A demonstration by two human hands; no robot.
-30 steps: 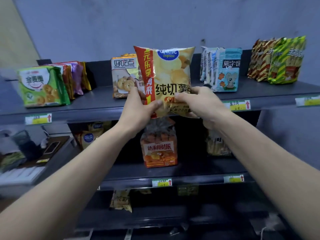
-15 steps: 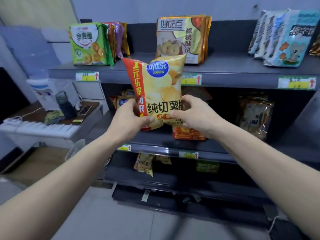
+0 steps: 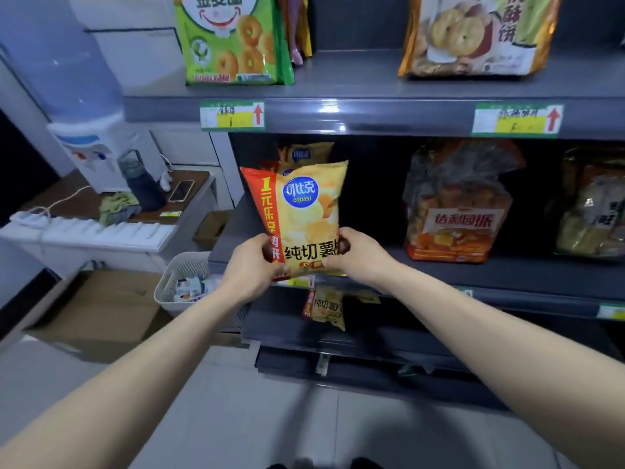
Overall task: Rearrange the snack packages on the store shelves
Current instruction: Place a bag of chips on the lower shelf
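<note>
A yellow and red chip bag (image 3: 304, 211) stands upright at the left end of the middle shelf (image 3: 507, 269), its bottom at the shelf's front edge. My left hand (image 3: 252, 265) grips its lower left corner and my right hand (image 3: 358, 257) grips its lower right corner. Behind it stand more of the same chip bags (image 3: 306, 154), mostly hidden. Another matching chip bag (image 3: 326, 308) lies on the shelf below.
The top shelf (image 3: 372, 110) carries a green cookie pack (image 3: 233, 38) and an orange biscuit pack (image 3: 473, 35). Right of the chips stand an orange cake bag (image 3: 456, 204) and a rice cracker bag (image 3: 592, 214). A white basket (image 3: 179, 275), a cardboard box (image 3: 101, 309) and a desk with a water dispenser (image 3: 84, 106) lie left.
Both hands have lowered the chip bag from in front of the top shelf down to the left end of the middle shelf. The view has dropped and moved left and closer.
</note>
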